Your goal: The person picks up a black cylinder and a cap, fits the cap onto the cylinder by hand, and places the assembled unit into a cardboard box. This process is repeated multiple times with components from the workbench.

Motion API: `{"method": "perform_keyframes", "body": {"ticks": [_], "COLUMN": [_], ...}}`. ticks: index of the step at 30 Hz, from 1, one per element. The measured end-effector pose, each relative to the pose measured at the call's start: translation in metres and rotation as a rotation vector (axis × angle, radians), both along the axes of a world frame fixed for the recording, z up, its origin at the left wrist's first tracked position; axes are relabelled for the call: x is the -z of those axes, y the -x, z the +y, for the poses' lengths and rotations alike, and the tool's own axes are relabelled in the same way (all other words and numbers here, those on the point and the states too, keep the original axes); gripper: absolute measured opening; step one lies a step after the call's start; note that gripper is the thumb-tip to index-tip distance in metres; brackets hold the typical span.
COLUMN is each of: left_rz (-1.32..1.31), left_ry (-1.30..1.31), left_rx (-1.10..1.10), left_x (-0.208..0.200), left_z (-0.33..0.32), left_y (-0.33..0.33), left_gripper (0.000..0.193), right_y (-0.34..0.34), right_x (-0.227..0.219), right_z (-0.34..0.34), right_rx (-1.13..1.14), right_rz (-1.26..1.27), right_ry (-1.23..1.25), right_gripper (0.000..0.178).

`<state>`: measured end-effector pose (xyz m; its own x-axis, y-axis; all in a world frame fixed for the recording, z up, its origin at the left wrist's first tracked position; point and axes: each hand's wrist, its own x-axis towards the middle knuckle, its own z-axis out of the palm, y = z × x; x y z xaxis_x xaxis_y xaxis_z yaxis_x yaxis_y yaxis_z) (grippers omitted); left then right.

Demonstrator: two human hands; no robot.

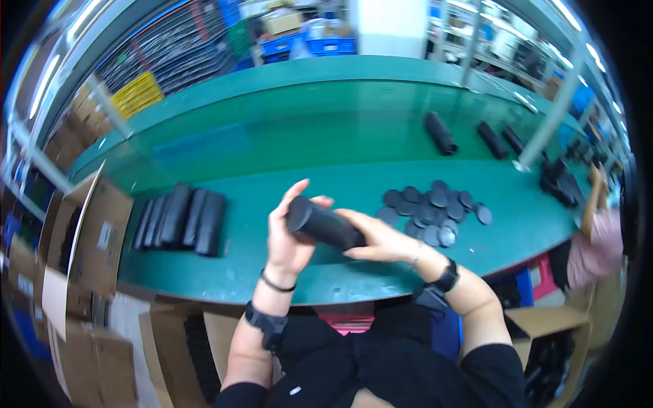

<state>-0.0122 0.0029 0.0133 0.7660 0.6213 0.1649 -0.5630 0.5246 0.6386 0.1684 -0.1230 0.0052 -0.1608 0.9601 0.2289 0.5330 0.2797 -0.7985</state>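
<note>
Above the near part of the green table, I hold a black cylinder [330, 228] tilted, its flat round end toward the upper left. My left hand [287, 238] cradles that end, thumb stretched upward and fingertips showing behind it. Around the other end, at the lower right, my right hand [381, 239] is closed. Just right of that hand lies a loose heap of black discs [426, 215], some overlapping. Farther left, several black cylinders [178, 214] lie side by side in a row.
Across the green table [326, 146], more black cylinders [441, 134] lie at the back right near a metal post [554, 109]. Open cardboard boxes [102, 238] stand at the left. Another box [554, 326] holds black items at the lower right. A person in pink [598, 248] works at far right.
</note>
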Motion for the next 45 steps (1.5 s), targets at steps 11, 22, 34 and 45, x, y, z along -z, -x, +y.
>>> {"method": "perform_keyframes", "body": {"ticks": [11, 22, 34, 45], "left_rz": [1.35, 1.977, 0.619, 0.48], "left_ry": [-1.411, -1.431, -0.834, -0.673], "left_rx": [-1.075, -0.646, -0.131, -0.115], "left_x": [0.015, 0.034, -0.016, 0.009], "left_z": [0.106, 0.18, 0.088, 0.043], "left_y": [0.088, 0.084, 0.06, 0.039], "left_gripper": [0.039, 0.081, 0.078, 0.07], "right_y": [-0.235, -0.219, -0.113, -0.054], "right_x": [0.048, 0.044, 0.039, 0.007], "right_z": [0.074, 0.066, -0.002, -0.001], "right_rx": [0.956, 0.894, 0.661, 0.599], "right_rz": [-0.015, -0.729, -0.636, 0.758], "right_ry": [0.216, -0.231, 0.109, 0.069], "right_gripper": [0.055, 0.043, 0.023, 0.015]}}
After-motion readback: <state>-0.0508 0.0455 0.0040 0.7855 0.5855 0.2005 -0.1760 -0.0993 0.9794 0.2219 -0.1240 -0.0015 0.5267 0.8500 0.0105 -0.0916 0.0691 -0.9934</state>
